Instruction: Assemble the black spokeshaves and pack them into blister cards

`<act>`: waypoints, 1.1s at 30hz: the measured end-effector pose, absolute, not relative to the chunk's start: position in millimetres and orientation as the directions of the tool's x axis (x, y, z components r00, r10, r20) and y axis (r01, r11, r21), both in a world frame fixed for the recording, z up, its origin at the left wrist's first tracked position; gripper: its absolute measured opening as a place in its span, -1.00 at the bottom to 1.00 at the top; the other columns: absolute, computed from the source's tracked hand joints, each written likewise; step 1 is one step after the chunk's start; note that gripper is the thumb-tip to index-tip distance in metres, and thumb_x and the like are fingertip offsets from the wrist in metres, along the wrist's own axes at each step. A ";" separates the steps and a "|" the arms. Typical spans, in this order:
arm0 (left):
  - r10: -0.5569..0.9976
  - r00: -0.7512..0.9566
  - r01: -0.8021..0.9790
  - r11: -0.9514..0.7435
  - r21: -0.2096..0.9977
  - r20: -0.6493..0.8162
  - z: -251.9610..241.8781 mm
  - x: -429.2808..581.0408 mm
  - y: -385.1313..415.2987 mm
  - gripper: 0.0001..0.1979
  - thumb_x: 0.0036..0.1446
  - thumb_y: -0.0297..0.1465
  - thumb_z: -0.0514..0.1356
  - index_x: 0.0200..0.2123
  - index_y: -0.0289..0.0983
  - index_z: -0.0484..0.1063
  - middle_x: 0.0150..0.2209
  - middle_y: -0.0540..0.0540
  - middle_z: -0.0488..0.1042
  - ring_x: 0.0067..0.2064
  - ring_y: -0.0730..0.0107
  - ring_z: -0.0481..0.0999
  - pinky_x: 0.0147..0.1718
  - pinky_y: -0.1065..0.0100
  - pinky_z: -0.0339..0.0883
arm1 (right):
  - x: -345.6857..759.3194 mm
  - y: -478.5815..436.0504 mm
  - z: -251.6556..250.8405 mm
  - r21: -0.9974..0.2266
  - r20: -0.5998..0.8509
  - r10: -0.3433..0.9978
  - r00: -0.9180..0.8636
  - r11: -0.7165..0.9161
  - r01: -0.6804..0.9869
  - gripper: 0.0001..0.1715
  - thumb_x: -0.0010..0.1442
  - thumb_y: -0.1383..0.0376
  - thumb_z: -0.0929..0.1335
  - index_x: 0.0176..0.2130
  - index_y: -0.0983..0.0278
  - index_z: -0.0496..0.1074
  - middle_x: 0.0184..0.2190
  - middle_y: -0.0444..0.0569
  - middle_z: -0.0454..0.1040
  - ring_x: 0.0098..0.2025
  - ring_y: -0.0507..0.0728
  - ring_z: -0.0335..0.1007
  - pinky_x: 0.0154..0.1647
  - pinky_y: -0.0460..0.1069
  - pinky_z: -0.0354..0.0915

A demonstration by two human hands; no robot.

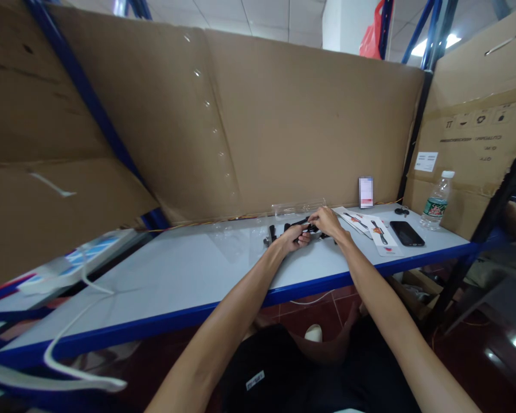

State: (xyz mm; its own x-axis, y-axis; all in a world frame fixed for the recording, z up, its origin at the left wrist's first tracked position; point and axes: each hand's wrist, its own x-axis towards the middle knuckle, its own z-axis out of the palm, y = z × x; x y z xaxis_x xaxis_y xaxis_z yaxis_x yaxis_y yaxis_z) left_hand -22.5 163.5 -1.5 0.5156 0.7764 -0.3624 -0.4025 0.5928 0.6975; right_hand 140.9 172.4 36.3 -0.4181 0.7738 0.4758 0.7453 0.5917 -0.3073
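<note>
Tall cardboard panels (pixel 318 115) wall in this corner, and a pale counter (pixel 189 269) edged with a blue rail (pixel 241 304) runs beneath them. The person sits close, both forearms stretched over the front edge, with the work gathered toward the back. The left hand (pixel 295 237) is curled around a small black piece (pixel 312 228), while the right hand (pixel 327 221) comes over from the other side with its fingertips pinched on that same piece. From where I stand it is too small and too covered by fingers to tell quite which part it is. More black parts (pixel 272 233) lie just left of the left hand, near clear plastic packaging (pixel 298 207) against the back panel. To the right are printed cards (pixel 382 234), a dark phone (pixel 407 233) lying flat, and a bottle (pixel 435 205). To do this fine handling well, I'd keep the left grip firm and steady and let the right fingertips make only small, light movements, without forcing anything. Working low over the counter would help, since a dropped piece would then land on the surface, and tilting it toward the eyes would show what the fingers hide.
</note>
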 end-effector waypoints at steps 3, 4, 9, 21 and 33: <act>0.768 0.523 -0.416 0.608 0.677 -0.369 -2.0 -22.5 163.8 -0.72 0.43 -0.34 -0.10 -0.41 -0.17 0.07 -0.66 0.17 0.05 -0.78 0.58 0.06 -0.82 0.57 -0.25 | 140.9 172.1 36.0 -0.283 0.474 0.770 -0.427 0.593 0.754 -0.73 0.21 0.38 0.39 -0.15 0.15 0.68 -0.20 -0.06 0.68 -0.11 0.09 0.56 -0.09 -0.14 0.30; 0.766 0.523 -0.417 0.612 0.672 -0.373 -2.1 -22.2 163.7 -0.71 0.43 -0.34 -0.10 -0.42 -0.17 0.06 -0.66 0.17 0.04 -0.78 0.58 0.06 -0.83 0.57 -0.25 | 140.4 172.5 35.3 -0.284 0.471 0.773 -0.426 0.590 0.756 -0.73 0.21 0.39 0.39 -0.16 0.16 0.68 -0.21 -0.05 0.68 -0.13 0.10 0.57 -0.11 -0.14 0.30; 0.765 0.513 -0.417 0.619 0.665 -0.390 -2.0 -20.5 162.2 -0.71 0.42 -0.33 -0.08 -0.42 -0.16 0.04 -0.67 0.17 0.04 -0.79 0.58 0.04 -0.83 0.56 -0.26 | 136.3 174.4 31.7 -0.347 0.446 0.814 -0.373 0.541 0.766 -0.75 0.20 0.38 0.40 -0.18 0.18 0.68 -0.20 -0.04 0.68 -0.12 0.11 0.58 -0.11 -0.15 0.32; 0.788 0.472 -0.399 0.592 0.700 -0.396 3.8 -16.3 155.0 -0.69 0.45 -0.32 -0.14 -0.42 -0.18 0.07 -0.67 0.17 0.05 -0.78 0.60 0.07 -0.82 0.59 -0.20 | 132.8 173.9 30.8 -0.412 0.436 0.853 -0.287 0.473 0.779 -0.76 0.19 0.37 0.41 -0.19 0.15 0.68 -0.22 -0.08 0.68 -0.13 0.09 0.58 -0.13 -0.16 0.32; 0.769 0.506 -0.396 0.609 0.687 -0.391 1.3 -18.6 158.6 -0.72 0.43 -0.34 -0.10 -0.41 -0.17 0.07 -0.67 0.18 0.03 -0.79 0.58 0.06 -0.83 0.57 -0.25 | 140.8 178.4 31.1 -0.394 0.433 0.819 -0.375 0.547 0.739 -0.75 0.18 0.40 0.41 -0.19 0.18 0.68 -0.27 -0.08 0.68 -0.19 0.07 0.56 -0.18 -0.15 0.29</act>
